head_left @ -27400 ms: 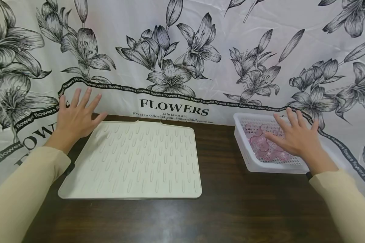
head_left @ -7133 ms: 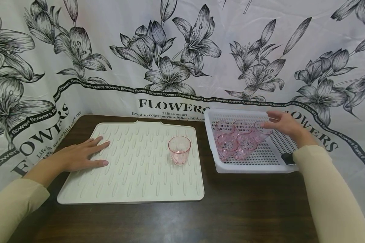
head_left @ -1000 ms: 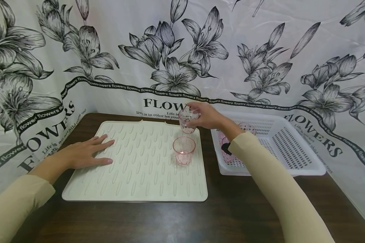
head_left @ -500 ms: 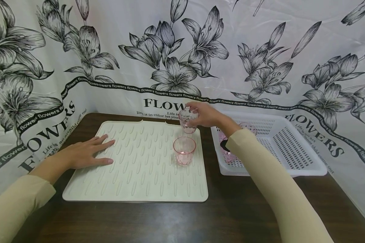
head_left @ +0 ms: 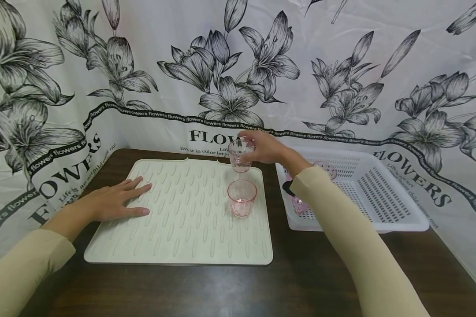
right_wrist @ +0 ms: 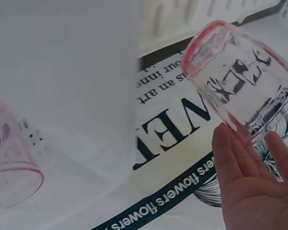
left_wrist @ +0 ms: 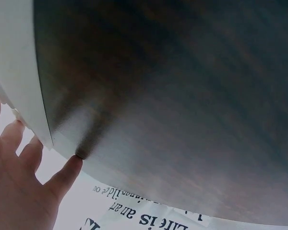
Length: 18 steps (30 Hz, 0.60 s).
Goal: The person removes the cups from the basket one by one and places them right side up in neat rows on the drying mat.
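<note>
A clear pink drinking glass (head_left: 239, 154) is held by my right hand (head_left: 263, 146) just above the back right corner of the cream ribbed mat (head_left: 174, 211). In the right wrist view, my fingers lie against that glass (right_wrist: 240, 76). On the right part of the mat stands a second pink glass (head_left: 242, 198), upright, directly in front of the held one. My left hand (head_left: 113, 202) rests on the mat's left edge with its fingers stretched out; the left wrist view shows the same hand (left_wrist: 19, 187) at the mat's side.
At the right stands a white perforated basket (head_left: 384, 193). Several pink glasses (head_left: 299, 206) are inside it, mostly hidden by my right forearm. A flower-printed cloth (head_left: 143, 66) hangs behind the dark wooden table (head_left: 238, 286).
Seven seconds ago my right hand was over the basket; now it holds a glass at the mat. Over the last half second, that glass has shifted slightly left. My left hand has stayed put.
</note>
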Motion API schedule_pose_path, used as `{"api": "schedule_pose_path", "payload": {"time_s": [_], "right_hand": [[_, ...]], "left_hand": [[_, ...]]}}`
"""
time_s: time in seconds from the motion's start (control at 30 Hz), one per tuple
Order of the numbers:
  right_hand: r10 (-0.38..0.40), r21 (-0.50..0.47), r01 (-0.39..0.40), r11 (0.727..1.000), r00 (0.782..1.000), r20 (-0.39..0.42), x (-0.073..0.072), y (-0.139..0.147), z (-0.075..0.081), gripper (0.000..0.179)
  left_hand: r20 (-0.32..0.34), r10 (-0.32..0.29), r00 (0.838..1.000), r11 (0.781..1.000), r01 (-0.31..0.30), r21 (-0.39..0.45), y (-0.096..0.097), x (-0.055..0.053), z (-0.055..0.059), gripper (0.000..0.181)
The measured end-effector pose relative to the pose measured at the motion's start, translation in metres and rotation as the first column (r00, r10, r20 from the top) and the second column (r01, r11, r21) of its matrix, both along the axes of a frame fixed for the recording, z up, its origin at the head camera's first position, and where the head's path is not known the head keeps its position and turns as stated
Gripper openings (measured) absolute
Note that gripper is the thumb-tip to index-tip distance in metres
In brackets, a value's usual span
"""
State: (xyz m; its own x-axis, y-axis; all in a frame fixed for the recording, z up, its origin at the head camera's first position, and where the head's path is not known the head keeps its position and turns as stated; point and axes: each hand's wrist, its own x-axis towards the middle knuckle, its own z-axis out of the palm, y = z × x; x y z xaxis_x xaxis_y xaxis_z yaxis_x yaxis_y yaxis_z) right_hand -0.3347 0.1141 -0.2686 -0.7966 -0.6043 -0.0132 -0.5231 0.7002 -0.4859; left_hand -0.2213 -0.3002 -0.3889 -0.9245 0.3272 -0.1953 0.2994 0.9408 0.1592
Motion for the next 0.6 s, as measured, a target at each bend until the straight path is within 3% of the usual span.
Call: {"api": "schedule_pose_path", "payload": {"time_s": [0.27,0.6], "right_hand": [[0.0,-0.017,0.001,1.0,0.999,0.047,0.0,-0.009,0.001,0.079],[-0.02,-0.012,0.02,1.0,1.0,0.022,-0.001,-0.02,-0.002,0.077]], "left_hand": [[0.0,-0.002,1.0,1.0,0.002,-0.007,-0.001,-0.001,-0.002,0.091],[-0.011,-0.002,1.0,1.0,0.002,-0.007,-0.001,-0.001,-0.002,0.091]]}}
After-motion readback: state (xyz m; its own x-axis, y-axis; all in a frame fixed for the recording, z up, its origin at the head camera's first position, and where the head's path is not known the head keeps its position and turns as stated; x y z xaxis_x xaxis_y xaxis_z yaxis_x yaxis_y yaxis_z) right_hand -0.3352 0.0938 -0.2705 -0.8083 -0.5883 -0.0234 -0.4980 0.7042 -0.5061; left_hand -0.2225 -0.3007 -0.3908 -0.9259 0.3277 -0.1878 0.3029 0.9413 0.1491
